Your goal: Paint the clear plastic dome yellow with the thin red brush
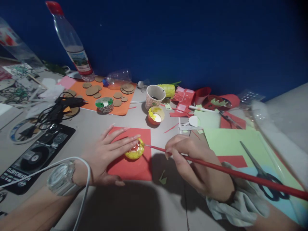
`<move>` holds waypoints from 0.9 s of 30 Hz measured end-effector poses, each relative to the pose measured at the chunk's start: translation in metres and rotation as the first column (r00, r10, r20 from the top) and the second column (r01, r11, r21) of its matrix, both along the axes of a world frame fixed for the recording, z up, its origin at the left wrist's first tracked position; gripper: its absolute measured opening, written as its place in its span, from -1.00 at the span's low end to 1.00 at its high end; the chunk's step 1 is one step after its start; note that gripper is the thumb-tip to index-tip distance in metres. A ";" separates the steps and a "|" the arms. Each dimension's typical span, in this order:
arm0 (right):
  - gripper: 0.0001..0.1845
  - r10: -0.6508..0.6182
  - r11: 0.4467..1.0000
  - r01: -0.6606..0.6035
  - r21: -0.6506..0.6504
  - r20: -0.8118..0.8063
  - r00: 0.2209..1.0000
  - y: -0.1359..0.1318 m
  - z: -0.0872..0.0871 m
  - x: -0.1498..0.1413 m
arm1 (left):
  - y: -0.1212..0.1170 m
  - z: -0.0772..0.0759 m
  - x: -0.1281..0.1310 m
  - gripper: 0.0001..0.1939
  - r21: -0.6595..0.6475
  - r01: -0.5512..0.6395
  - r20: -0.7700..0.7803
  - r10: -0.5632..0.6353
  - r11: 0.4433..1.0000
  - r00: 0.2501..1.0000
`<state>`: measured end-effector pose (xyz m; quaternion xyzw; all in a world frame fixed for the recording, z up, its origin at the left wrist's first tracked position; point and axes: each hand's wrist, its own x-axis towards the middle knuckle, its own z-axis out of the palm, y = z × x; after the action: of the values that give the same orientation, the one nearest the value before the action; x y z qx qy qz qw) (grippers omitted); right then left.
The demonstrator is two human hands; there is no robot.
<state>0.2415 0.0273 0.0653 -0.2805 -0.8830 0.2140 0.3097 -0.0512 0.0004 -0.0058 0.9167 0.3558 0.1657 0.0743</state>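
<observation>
My right hand [192,157] pinches a long red paintbrush [216,165], its bristles touching the rim of a small round piece coated in yellow paint [134,156]. That piece lies on a red paper square [141,170]; its middle looks clear and shiny. My left hand [113,149] lies with fingers stretched out over the paper, fingertips on the piece's upper left. Part of the piece is hidden under those fingers. Behind it stand a small cup with yellow and white paint [156,117] and a patterned paper cup with dark liquid [154,96].
At left are a glue gun [69,101], a black printed mat [40,157] and a white cable [88,179] crossing my left wrist. Cardboard discs [92,90] lie on orange paper [120,109]. A tall bottle [74,48] stands behind. Scissors [262,176] rest on green paper at right.
</observation>
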 end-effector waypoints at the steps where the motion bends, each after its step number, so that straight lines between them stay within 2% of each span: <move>1: -0.84 0.021 1.000 -0.021 0.016 0.017 1.000 0.000 0.000 0.000 | 0.000 0.001 0.000 -0.05 -0.008 -0.005 -0.008 0.005 1.000 1.000; 4: -0.86 0.057 0.998 -0.057 0.006 0.019 0.998 0.001 0.002 -0.001 | -0.001 0.002 0.001 -0.02 -0.027 -0.023 -0.026 0.022 0.999 0.999; 10: -0.84 0.050 0.999 -0.049 0.005 -0.033 0.998 0.002 -0.001 -0.003 | 0.000 0.001 0.000 -0.04 -0.006 -0.004 0.003 0.004 1.000 1.000; 16: -0.87 0.057 0.996 -0.059 -0.062 -0.037 0.998 0.000 0.001 0.001 | 0.000 0.001 0.001 -0.01 -0.012 -0.009 -0.003 0.009 1.000 1.000; 19: -0.86 0.031 0.999 -0.032 -0.016 -0.044 0.999 0.001 0.000 -0.001 | 0.000 0.001 0.000 -0.03 -0.025 -0.008 0.011 0.009 1.000 1.000; 22: -0.84 0.056 0.998 -0.055 0.027 -0.015 0.998 0.001 -0.001 -0.004 | 0.001 0.001 0.000 -0.04 -0.022 -0.001 0.021 0.002 1.000 1.000; 27: -0.86 0.081 0.995 -0.083 -0.047 -0.041 0.996 0.000 0.002 -0.004 | 0.001 0.002 0.000 -0.03 -0.017 -0.006 0.019 0.006 1.000 1.000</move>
<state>0.2372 0.0277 0.0673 -0.2472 -0.8822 0.2532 0.3108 -0.0508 0.0012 -0.0042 0.9134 0.3591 0.1718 0.0852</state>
